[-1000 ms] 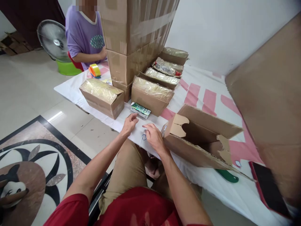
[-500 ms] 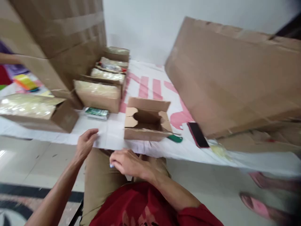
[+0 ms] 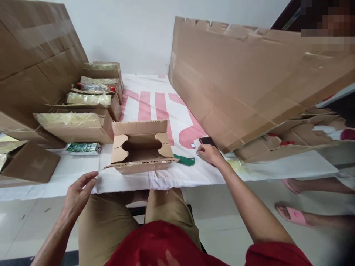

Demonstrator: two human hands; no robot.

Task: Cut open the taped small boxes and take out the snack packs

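The right arm stretches out across the table (image 3: 205,173), and the right hand (image 3: 210,153) bends down at the dark phone (image 3: 206,140), fingers bunched; whether they grip anything I cannot tell. A small pale piece (image 3: 193,145) lies just beyond the fingertips. The left hand (image 3: 79,194) hangs at the table's front edge, thumb and forefinger slightly apart, nearer than the green box (image 3: 83,148).

We're seeing taped cartons (image 3: 41,48) stacking up left, large cardboard panel (image 3: 235,81) standing right, pink slipper (image 3: 298,216) resting on floor (image 3: 222,229).
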